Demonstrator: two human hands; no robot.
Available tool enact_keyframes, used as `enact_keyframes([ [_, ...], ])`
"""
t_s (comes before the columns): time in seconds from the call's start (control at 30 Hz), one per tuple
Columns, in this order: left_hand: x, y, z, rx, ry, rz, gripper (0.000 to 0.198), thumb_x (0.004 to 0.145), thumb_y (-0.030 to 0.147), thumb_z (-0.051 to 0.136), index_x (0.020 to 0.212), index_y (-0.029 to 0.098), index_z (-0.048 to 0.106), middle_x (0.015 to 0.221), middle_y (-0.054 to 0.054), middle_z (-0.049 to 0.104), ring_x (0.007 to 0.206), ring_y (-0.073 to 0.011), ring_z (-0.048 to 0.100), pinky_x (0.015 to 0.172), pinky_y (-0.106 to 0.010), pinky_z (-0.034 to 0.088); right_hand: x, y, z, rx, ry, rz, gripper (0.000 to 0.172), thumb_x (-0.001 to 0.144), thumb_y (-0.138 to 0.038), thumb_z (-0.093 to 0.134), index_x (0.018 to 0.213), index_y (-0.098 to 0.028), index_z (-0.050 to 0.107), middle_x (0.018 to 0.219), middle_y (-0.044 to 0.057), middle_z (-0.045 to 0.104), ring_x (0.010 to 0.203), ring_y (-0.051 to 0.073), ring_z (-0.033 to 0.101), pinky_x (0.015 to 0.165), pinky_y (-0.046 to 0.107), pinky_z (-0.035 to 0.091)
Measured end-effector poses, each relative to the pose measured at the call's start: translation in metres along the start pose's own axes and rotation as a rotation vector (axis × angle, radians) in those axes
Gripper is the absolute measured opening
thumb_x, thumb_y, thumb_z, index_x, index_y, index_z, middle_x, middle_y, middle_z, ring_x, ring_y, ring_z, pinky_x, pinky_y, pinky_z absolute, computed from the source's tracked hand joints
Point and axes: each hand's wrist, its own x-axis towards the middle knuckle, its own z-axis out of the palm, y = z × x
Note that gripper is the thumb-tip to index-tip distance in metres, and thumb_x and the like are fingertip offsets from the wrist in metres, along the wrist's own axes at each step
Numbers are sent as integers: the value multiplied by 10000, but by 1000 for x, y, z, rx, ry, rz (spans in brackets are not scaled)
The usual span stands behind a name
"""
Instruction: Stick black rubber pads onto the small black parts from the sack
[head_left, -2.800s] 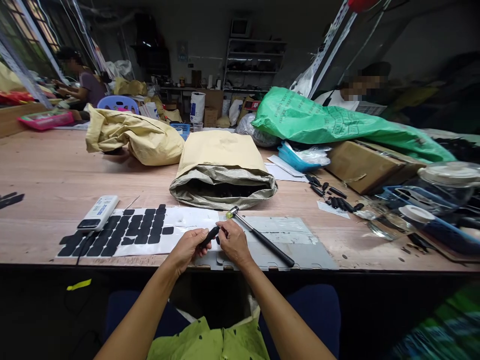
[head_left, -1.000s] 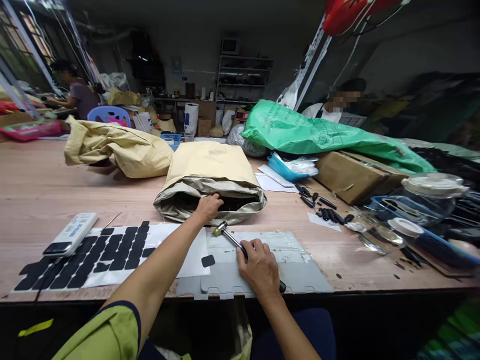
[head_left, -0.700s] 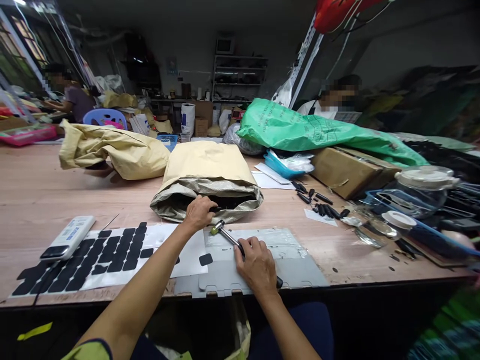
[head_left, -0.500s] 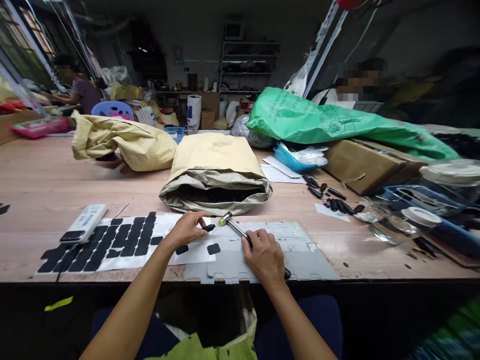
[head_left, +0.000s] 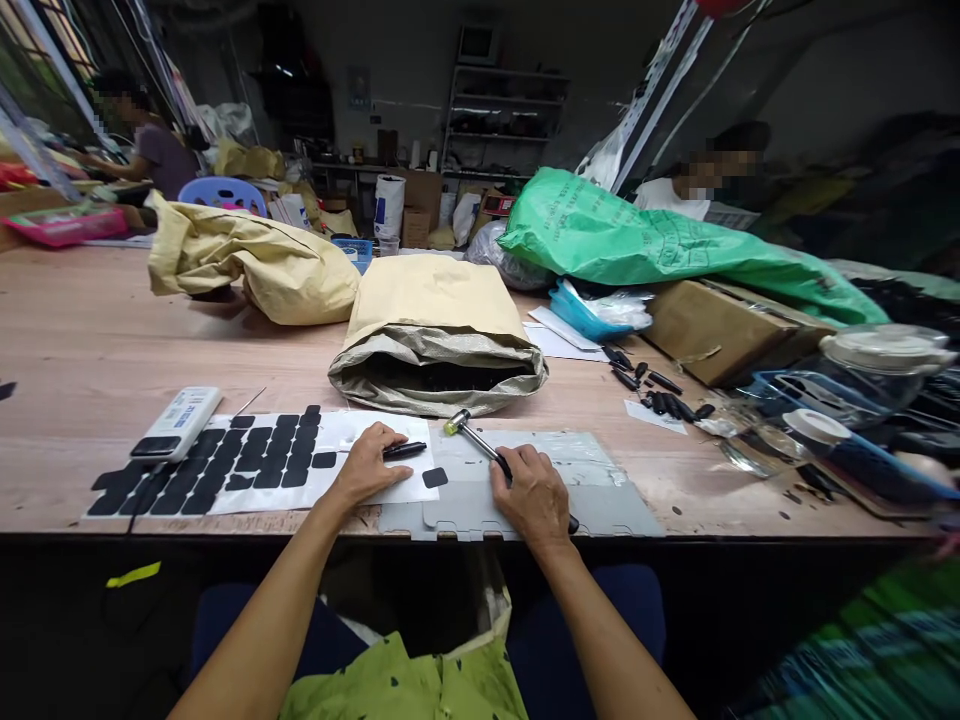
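My left hand (head_left: 370, 466) is closed around one end of a black pen-shaped piece (head_left: 405, 450), held low over a white sheet (head_left: 401, 430). In my right hand (head_left: 532, 490) is a small hammer (head_left: 474, 437), gripped by its black handle. Its metal head with a yellow-green face rests above the grey board (head_left: 600, 500), left of the hand. A single black rounded square (head_left: 435, 477) lies between my hands. Many more black squares (head_left: 255, 450) sit in rows on the sheet to the left. What the left palm covers is hidden.
A tan sack (head_left: 435, 290) lies with its dark mouth facing me. Left stands a white device (head_left: 176, 425) with a cable. Several black pieces (head_left: 667, 405) lie at right, near clear jars (head_left: 885, 360) and a cardboard box (head_left: 720, 330) under a green sack (head_left: 637, 230). Two people sit beyond.
My left hand has turned slightly, so more of the black piece's length shows. The hammer stays in my right hand, nearly unmoved. The whole view has shifted a little.
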Motion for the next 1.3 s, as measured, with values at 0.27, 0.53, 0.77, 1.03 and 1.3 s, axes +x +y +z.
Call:
enact_keyframes([
  [0.27,3,-5,8,51,35,42,192,812,306,659,957,206,734,925,-42,609,934,-215,555,834,-348,466,5,-2,-9,168,-117,74,175,896,-281,489,962,-199,628,950,55,620,885,189,544,773,310,383],
  [0.53,2,-5,9,78,1,29,231,790,269,686,1002,207,751,882,-41,617,915,-225,532,800,-337,447,-11,-53,-53,699,-293,287,228,912,-376,453,1065,-228,533,892,31,659,742,170,605,683,281,464],
  [0.77,2,-10,12,47,21,57,240,799,246,680,1024,229,763,892,-35,621,922,-212,528,803,-321,445,-25,-72,-49,735,-377,241,424,915,-378,452,1300,-238,565,1086,70,684,922,195,651,778,291,529],
  [1.03,4,-11,12,54,7,73,233,802,224,671,1007,266,773,847,-25,593,897,-202,514,801,-314,441,-27,-82,-35,753,-291,142,416,937,-357,443,1307,-233,586,1268,74,654,1167,213,618,1005,378,505],
  [1.3,3,-12,13,24,25,87,203,793,205,666,954,257,778,845,-21,604,901,-198,525,793,-307,447,-29,-75,-32,691,-307,171,416,937,-347,442,1308,-236,593,1292,71,645,1192,216,608,1014,378,504],
])
